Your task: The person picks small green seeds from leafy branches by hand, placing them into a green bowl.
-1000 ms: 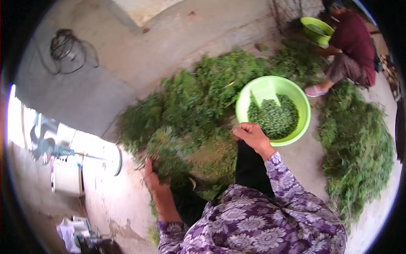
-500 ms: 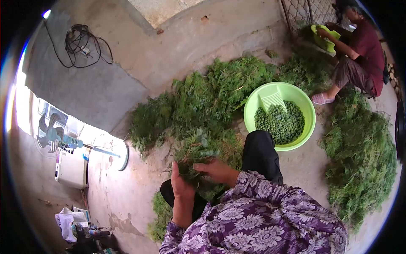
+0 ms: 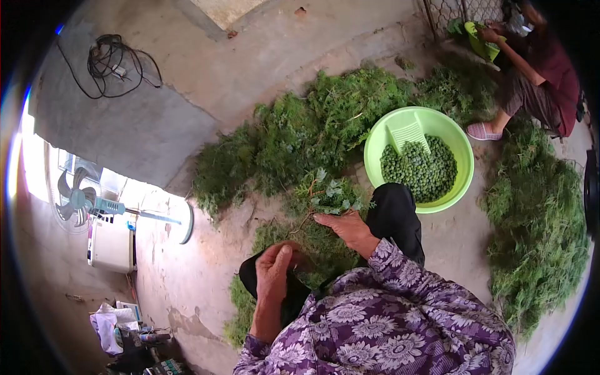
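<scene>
A leafy sprig point(image 3: 331, 195) with bluish-green cones rises from my right hand point(image 3: 347, 227), whose fingers are closed on its stem. Below and to the left, my left hand point(image 3: 275, 261) is curled with its thumb on top; its fingertips are blurred, and what they hold, if anything, cannot be made out. Loose green foliage point(image 3: 325, 247) lies on the floor between and beneath my hands. Just beyond my right knee stands a light green basin point(image 3: 467, 164) with a built-in ribbed washboard, holding a heap of small round green cones point(image 3: 420, 172).
Cut branches point(image 3: 300, 134) are piled ahead, with another heap point(image 3: 531, 231) at right. A person point(image 3: 550, 87) sits at upper right holding a yellow-green container point(image 3: 480, 44). A standing fan point(image 3: 81, 197) is at left; a coiled black cable point(image 3: 106, 65) lies at upper left.
My hands, earlier close together around dark greenery, are now apart. The right hand has moved up and right with the sprig; the left has curled its fingers. The view shifted slightly.
</scene>
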A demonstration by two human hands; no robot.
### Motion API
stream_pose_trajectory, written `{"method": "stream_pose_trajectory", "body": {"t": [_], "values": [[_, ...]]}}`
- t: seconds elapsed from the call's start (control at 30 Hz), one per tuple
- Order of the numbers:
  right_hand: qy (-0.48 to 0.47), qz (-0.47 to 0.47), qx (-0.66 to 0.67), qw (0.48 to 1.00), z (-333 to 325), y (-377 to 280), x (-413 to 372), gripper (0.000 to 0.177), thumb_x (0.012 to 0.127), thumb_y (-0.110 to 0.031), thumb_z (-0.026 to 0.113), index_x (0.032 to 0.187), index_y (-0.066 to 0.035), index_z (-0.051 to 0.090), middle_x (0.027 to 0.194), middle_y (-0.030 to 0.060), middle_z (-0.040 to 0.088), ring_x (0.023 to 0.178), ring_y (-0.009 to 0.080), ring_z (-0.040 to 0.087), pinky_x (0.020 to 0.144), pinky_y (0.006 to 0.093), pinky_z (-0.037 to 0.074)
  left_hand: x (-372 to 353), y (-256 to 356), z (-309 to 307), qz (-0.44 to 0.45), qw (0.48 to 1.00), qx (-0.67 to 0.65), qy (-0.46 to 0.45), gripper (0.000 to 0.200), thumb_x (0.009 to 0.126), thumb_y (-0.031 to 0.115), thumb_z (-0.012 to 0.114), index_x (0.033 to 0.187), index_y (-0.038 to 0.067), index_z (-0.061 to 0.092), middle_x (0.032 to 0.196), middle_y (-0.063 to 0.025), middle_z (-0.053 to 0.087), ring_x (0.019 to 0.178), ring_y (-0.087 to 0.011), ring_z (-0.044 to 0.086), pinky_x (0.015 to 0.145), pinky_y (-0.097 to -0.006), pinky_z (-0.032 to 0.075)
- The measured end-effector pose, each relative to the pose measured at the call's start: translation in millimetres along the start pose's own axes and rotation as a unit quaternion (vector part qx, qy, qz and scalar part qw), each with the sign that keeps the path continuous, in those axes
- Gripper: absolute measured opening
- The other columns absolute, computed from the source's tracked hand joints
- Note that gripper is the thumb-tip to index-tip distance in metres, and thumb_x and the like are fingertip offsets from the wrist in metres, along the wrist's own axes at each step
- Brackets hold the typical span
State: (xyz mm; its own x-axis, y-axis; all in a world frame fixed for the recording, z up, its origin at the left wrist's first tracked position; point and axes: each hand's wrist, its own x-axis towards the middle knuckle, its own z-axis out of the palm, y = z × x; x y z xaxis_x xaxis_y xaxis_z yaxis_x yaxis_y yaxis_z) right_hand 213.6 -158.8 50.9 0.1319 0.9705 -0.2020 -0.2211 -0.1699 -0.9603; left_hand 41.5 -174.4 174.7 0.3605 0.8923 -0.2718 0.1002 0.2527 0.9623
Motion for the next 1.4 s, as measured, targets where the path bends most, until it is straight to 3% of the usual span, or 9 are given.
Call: {"method": "stream_pose_trajectory", "body": {"t": [0.13, 0.23, 0.37, 0.57, 0.77, 0.93, 1.17, 1.2, 1.4], "values": [[-0.074, 0.072, -0.037, 0.994, 1, -37, -27, 0.052, 0.076, -0.049, 0.057, 0.112, -0.013, 0.056, 0.107, 0.0076, 0.058, 0.097, 0.0190, 0.054, 0.085, 0.0306, 0.040, 29, -3, -5, 0.324, 0.861, 0.377, 0.110, 0.034, 0.077, 0.019, 0.062, 0.102, -0.002, 0.054, 0.091, -0.0098, 0.058, 0.075, -0.0128, 0.054, 0.066, -0.0255, 0.043], [-0.093, -0.030, 0.043, 0.994, 17, -27, -32, 0.048, 0.077, -0.047, 0.056, 0.110, -0.011, 0.056, 0.107, 0.0064, 0.059, 0.095, 0.0188, 0.055, 0.083, 0.0301, 0.041, 37, 3, 8, 0.239, 0.885, 0.397, 0.043, 0.034, 0.077, 0.020, 0.062, 0.102, -0.002, 0.054, 0.089, -0.0103, 0.057, 0.076, -0.0118, 0.053, 0.068, -0.0256, 0.043], [-0.142, 0.004, -0.075, 0.987, 12, -55, -46, 0.044, 0.075, -0.036, 0.062, 0.107, -0.008, 0.055, 0.103, 0.0072, 0.060, 0.093, 0.0201, 0.056, 0.081, 0.0323, 0.042, 42, -15, 5, 0.012, 0.995, 0.097, -0.035, 0.029, 0.079, 0.021, 0.061, 0.096, -0.001, 0.055, 0.086, -0.0063, 0.059, 0.073, -0.0119, 0.054, 0.064, -0.0262, 0.044], [-0.088, -0.241, -0.027, 0.966, 12, -24, -24, 0.042, 0.072, -0.033, 0.065, 0.104, -0.007, 0.056, 0.100, 0.0096, 0.060, 0.090, 0.0224, 0.057, 0.078, 0.0341, 0.044, 44, -26, 0, -0.068, 0.997, -0.021, 0.032, 0.019, 0.079, 0.015, 0.061, 0.088, -0.001, 0.055, 0.075, -0.0031, 0.058, 0.060, -0.0104, 0.054, 0.052, -0.0262, 0.045], [-0.067, -0.040, -0.213, 0.974, -23, -29, -16, 0.039, 0.070, -0.024, 0.070, 0.099, -0.001, 0.058, 0.091, 0.0077, 0.061, 0.084, 0.0133, 0.055, 0.074, 0.0289, 0.045, 44, -25, -11, -0.020, 0.992, -0.062, 0.112, 0.013, 0.076, 0.009, 0.063, 0.084, 0.000, 0.056, 0.076, -0.0041, 0.059, 0.061, -0.0100, 0.055, 0.051, -0.0254, 0.045], [0.066, -0.095, -0.073, 0.991, -36, -49, -20, 0.035, 0.070, -0.021, 0.070, 0.097, -0.001, 0.059, 0.081, 0.0032, 0.060, 0.071, 0.0080, 0.054, 0.063, 0.0225, 0.046, 41, -31, -9, -0.022, 0.989, -0.082, 0.120, 0.014, 0.076, 0.007, 0.063, 0.086, 0.000, 0.057, 0.077, -0.0037, 0.060, 0.062, -0.0097, 0.055, 0.054, -0.0240, 0.046], [0.007, -0.201, -0.084, 0.976, -4, -44, -23, 0.039, 0.066, -0.014, 0.072, 0.099, -0.001, 0.056, 0.074, 0.0018, 0.056, 0.066, 0.0075, 0.051, 0.059, 0.0232, 0.044, 39, -27, 8, -0.003, 0.995, -0.034, 0.098, 0.014, 0.077, 0.007, 0.062, 0.089, 0.000, 0.058, 0.081, -0.0028, 0.060, 0.065, -0.0081, 0.055, 0.058, -0.0219, 0.045], [0.007, -0.229, -0.110, 0.967, -3, -44, -20, 0.043, 0.062, -0.020, 0.071, 0.096, 0.000, 0.055, 0.081, 0.0123, 0.058, 0.071, 0.0230, 0.057, 0.063, 0.0315, 0.046, 39, -27, 10, -0.003, 0.995, -0.032, 0.099, 0.014, 0.077, 0.007, 0.062, 0.089, 0.000, 0.058, 0.081, -0.0028, 0.060, 0.065, -0.0081, 0.055, 0.058, -0.0219, 0.045], [0.019, -0.257, -0.118, 0.959, 3, -48, -26, 0.042, 0.062, -0.020, 0.070, 0.096, 0.000, 0.055, 0.082, 0.0145, 0.058, 0.073, 0.0258, 0.057, 0.065, 0.0332, 0.046, 37, -29, 14, -0.002, 0.997, -0.003, 0.073, 0.014, 0.078, 0.007, 0.061, 0.089, 0.000, 0.059, 0.083, -0.0024, 0.061, 0.069, -0.0078, 0.055, 0.061, -0.0221, 0.045]]}}
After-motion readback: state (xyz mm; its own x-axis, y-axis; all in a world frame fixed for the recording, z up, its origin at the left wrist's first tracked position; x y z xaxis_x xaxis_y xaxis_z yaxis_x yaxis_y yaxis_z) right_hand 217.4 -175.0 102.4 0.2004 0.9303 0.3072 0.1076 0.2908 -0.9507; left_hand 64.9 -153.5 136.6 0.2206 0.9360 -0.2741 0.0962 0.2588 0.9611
